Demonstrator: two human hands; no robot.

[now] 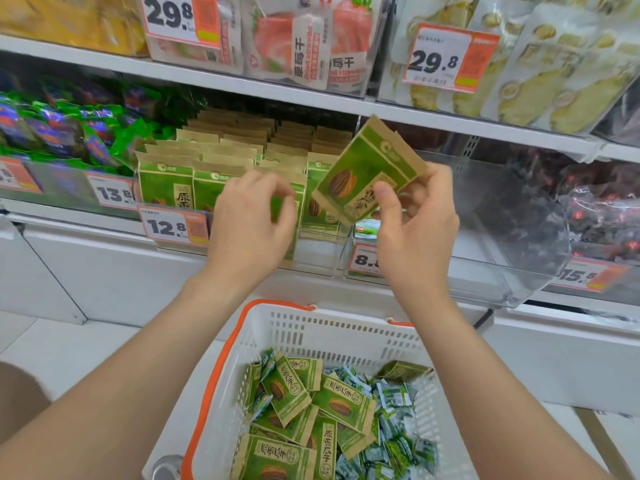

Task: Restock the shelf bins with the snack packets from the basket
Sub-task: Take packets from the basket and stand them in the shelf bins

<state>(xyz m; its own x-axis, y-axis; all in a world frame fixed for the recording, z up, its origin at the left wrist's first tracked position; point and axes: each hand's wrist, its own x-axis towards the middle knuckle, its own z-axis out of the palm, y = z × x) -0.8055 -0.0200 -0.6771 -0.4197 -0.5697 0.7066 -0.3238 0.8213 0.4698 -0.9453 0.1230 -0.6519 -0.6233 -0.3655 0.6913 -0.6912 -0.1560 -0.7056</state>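
Head view, facing a snack shelf. Right hand (pixel 415 230) at about 2 o'clock from frame centre, thumb and fingers pinching the lower corner of one green-and-kraft seed packet (pixel 367 168). The packet is held in the air, tilted with its top edge toward 1 o'clock, just in front of the right end of the clear shelf bin (pixel 318 252). Left hand (pixel 252 216) at 10 o'clock from centre, fingers curled over the tops of the front-row packets. Cannot tell whether it pinches one or only touches them. The bin holds upright rows of matching packets (pixel 207 150) running back under the shelf above; price tag 12.8 (pixel 173 226) is clipped at its front, 9 o'clock of the left hand. At 3 o'clock of this bin is a second clear bin (pixel 485 220), with a partly hidden tag starting with 8 (pixel 363 259) behind the right wrist. At 6 o'clock, below both forearms, is a white basket (pixel 329 327) with an orange rim. It holds a loose pile of the same green packets (pixel 294 393) on its left and small blue-green sachets (pixel 391 403) on its right. Upper shelf at 12 o'clock: dried strawberry bags (pixel 304 46) and a 29.8 tag (pixel 446 60). Green-and-purple packs (pixel 69 126) at 9 o'clock, dark red packs (pixel 606 209) at 3 o'clock.
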